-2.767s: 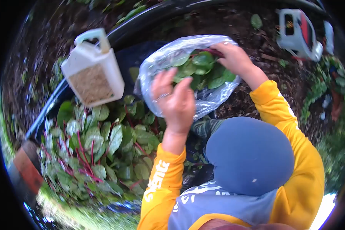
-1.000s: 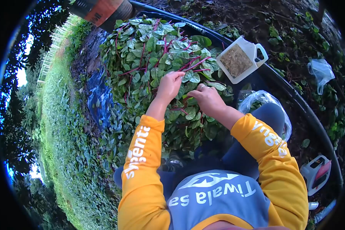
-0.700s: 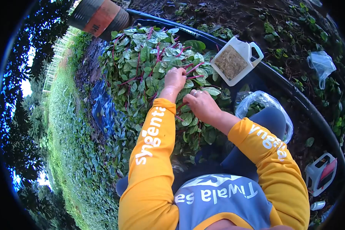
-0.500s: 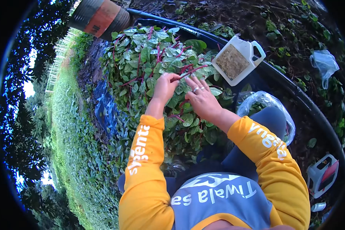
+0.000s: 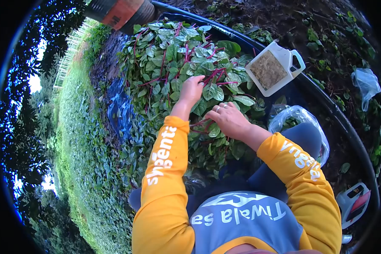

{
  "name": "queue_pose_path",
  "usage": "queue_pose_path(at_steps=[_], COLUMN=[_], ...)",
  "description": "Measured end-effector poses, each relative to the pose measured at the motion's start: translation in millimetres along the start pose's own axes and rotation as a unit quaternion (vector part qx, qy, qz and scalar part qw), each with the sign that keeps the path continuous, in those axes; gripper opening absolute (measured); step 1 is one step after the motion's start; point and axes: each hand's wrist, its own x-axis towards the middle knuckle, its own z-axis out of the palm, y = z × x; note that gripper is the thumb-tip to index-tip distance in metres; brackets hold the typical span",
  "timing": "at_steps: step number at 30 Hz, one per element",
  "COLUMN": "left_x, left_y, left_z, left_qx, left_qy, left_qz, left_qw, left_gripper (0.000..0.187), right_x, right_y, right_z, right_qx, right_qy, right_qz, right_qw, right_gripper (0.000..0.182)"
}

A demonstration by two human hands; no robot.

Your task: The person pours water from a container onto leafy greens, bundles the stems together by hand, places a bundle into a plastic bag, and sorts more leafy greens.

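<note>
A big heap of leafy greens with red-purple stems, which look like Malabar spinach [image 5: 173, 55], lies in front of me. Over its near middle is my left hand [image 5: 191, 92], fingers curled in by a few red stems [image 5: 218, 76]; whether one is between the fingertips I cannot make out. My right hand [image 5: 230, 121], with a ring on it, is lower and to the right. Its thumb and fingers are closed at a reddish Malabar spinach stem [image 5: 202, 123] that sticks out to the left. Leaves hide part of the fingertips.
A cut white jug [image 5: 266, 70] with brownish contents stands right of the heap. A clear plastic bag [image 5: 298, 113] with greens sits by my knee. Beyond are a dark pipe [image 5: 343, 114], a rusty drum [image 5: 122, 15], another jug [image 5: 353, 205] and a loose plastic bag [image 5: 365, 84].
The red stem that stuck out from my left hand no longer shows there. My right hand has moved down and away from the left. The whole view has shifted slightly.
</note>
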Motion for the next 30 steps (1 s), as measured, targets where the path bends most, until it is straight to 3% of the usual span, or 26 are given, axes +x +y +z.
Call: queue_pose_path(at_steps=[2,3,6,9,11,12,13,15,18,21,25,27,29,30], left_x=[14.5,22.9,43.3,56.1,51.4,47.1,40.3,21.3,-17.4,-66.4,-118.4,-131.9,-121.5,-110.0], left_y=[3.2,1.7,3.1,-16.0,9.7,18.5,30.5,52.5,51.5,65.0,59.4,46.5,57.1,63.7], left_z=[12.1,12.5,-6.4,-44.8,-76.7,-88.1,-97.2,-106.0,-89.0,-68.2,-38.0,-27.8,-41.5,-50.8], left_qx=[0.190,0.188,0.092,-0.157,-0.172,-0.083,-0.080,0.120,0.089,0.044,-0.119,-0.272,-0.275,-0.291], left_qy=[-0.080,-0.079,-0.123,-0.077,-0.017,0.015,0.016,0.082,0.070,0.037,0.035,-0.055,-0.103,-0.172], left_qz=[-0.008,-0.007,-0.129,-0.099,-0.116,-0.095,-0.097,0.011,0.019,0.025,-0.078,-0.129,-0.150,-0.187], left_qw=[0.979,0.979,0.980,0.980,0.978,0.992,0.992,0.989,0.993,0.998,0.989,0.952,0.944,0.922], left_gripper=[0.029,0.029,0.023,0.024,0.023,0.020,0.020,0.016,0.013,0.015,0.020,0.022,0.021,0.018], right_x=[-2.6,-2.9,-3.0,-1.5,1.1,2.5,4.3,6.8,8.1,5.7,-3.6,-5.3,-5.3,-7.9], right_y=[1.4,3.5,6.0,5.1,5.9,4.7,1.7,-4.4,-8.0,-7.6,-5.8,0.7,7.9,9.8], right_z=[2.0,2.6,3.4,4.4,8.1,7.4,4.8,-2.3,-7.6,-3.1,-4.1,-8.9,-9.5,-7.1], right_qx=[0.004,0.002,-0.025,-0.048,-0.019,-0.016,-0.013,0.012,0.005,-0.022,-0.065,-0.090,-0.011,0.019], right_qy=[-0.034,-0.035,-0.012,-0.009,0.023,0.029,0.030,0.002,0.076,0.100,0.072,0.063,-0.079,-0.029], right_qz=[0.010,0.010,-0.010,0.003,0.005,-0.003,-0.006,0.003,-0.058,-0.028,-0.003,-0.021,0.010,0.005], right_qw=[0.999,0.999,1.000,0.999,1.000,0.999,0.999,1.000,0.995,0.994,0.995,0.994,0.997,0.999], right_gripper=[0.025,0.025,0.026,0.028,0.026,0.025,0.025,0.024,0.020,0.020,0.020,0.015,0.016,0.019])
